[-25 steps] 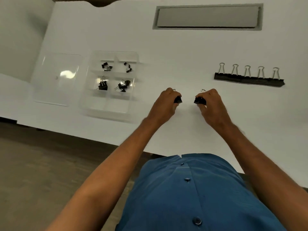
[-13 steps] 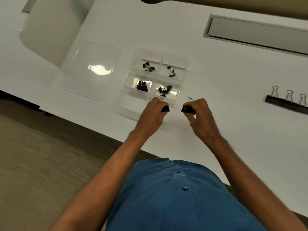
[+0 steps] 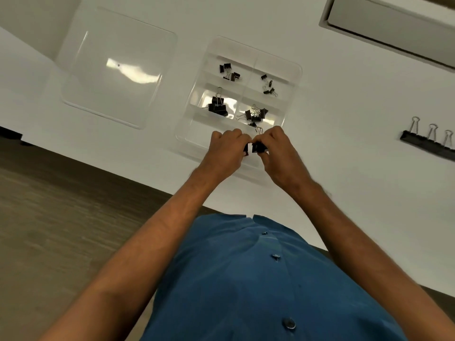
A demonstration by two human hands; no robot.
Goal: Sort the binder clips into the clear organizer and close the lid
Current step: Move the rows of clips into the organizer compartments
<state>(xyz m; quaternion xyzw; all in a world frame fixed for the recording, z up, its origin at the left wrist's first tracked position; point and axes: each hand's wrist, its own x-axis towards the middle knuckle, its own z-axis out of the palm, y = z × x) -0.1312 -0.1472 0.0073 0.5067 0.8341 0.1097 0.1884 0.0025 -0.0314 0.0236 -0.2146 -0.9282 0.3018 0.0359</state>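
Both hands meet over the near end of the clear organizer (image 3: 294,70), which lies open on the white table (image 3: 344,99). The left hand (image 3: 225,150) has its fingers curled around a small black binder clip (image 3: 245,150), of which only a dark edge shows past the fingers. The right hand (image 3: 279,151) pinches a second black clip (image 3: 258,146) between thumb and fingertips, its wire handles standing up above the knuckles. The two clips sit just beside each other, with a thin gap between them.

The hands and wrists cover most of the organizer's nearest compartments, so what lies in them cannot be told. Beyond the hands, four compartments show sorted clips: small clips (image 3: 229,71) at the far left, tiny clips (image 3: 268,84) at the far right, larger clips (image 3: 217,105) at the middle left, and a tangle of medium clips (image 3: 256,114) at the middle right.

The loose clear lid (image 3: 118,67) lies flat on the table to the left of the organizer, apart from it, with a ceiling light reflected in it. Well off to the right, a row of big clips (image 3: 428,140) stands in a line on the table, running out of view. A grey recessed panel (image 3: 394,23) is set into the table at the far right. A blue buttoned shirt (image 3: 258,279) fills the bottom of the view, and wooden floor (image 3: 61,217) shows on the left below the table edge.
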